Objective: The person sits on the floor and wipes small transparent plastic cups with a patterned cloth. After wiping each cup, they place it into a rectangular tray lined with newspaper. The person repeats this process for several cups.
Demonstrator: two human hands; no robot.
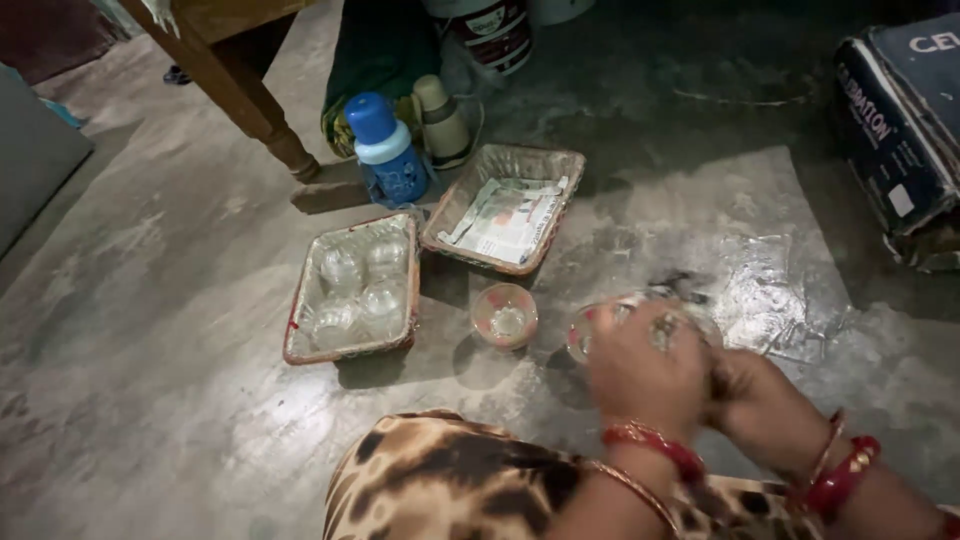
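Hands, two, bare, bangled at the wrists, meeting low over a grey concrete floor (150, 330). Left hand (640, 375) curled closed around a small clear glass bowl (600, 325), held tilted just above the floor; fingers blurred. Right hand (755, 400) pressed against the left from the side, its fingers hidden behind it (whether it grips anything cannot be told).

Second small glass bowl (505, 315) standing upright on the floor just left of the held one, not touching it.

Tray (300, 300), rectangular, woven rim, further left, holding four clear glass bowls in two rows. Another tray (560, 200) of the same kind behind it, lined with printed paper, corner near the first tray.

Bottle (385, 145), blue cap and blue body, beside a cream-coloured flask (440, 120), both behind the trays. Wooden furniture leg (250, 100) to their left. Clear plastic sheet (770, 290) lying crumpled on the floor beyond the hands. Dark printed box (900, 130) at far right
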